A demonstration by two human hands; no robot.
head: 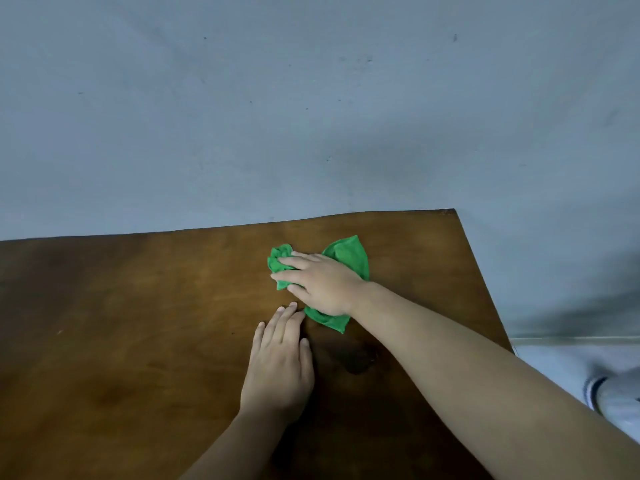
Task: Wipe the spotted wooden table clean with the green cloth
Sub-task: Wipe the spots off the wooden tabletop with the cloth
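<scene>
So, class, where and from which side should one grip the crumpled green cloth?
Probably by the bunched folds at the left end of the crumpled green cloth, pinched from above: they stand up off the brown wooden table, while the right hand presses the middle flat.

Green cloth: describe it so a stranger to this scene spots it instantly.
Find the brown wooden table, toward its far right corner. A crumpled cloth lies there under the right hand, the only bright green thing in view.

My left hand (277, 372) and right hand (323, 284) are bare, forearms uncovered. Low on my right shows a pale grey garment (618, 403) with dark stripes.
</scene>
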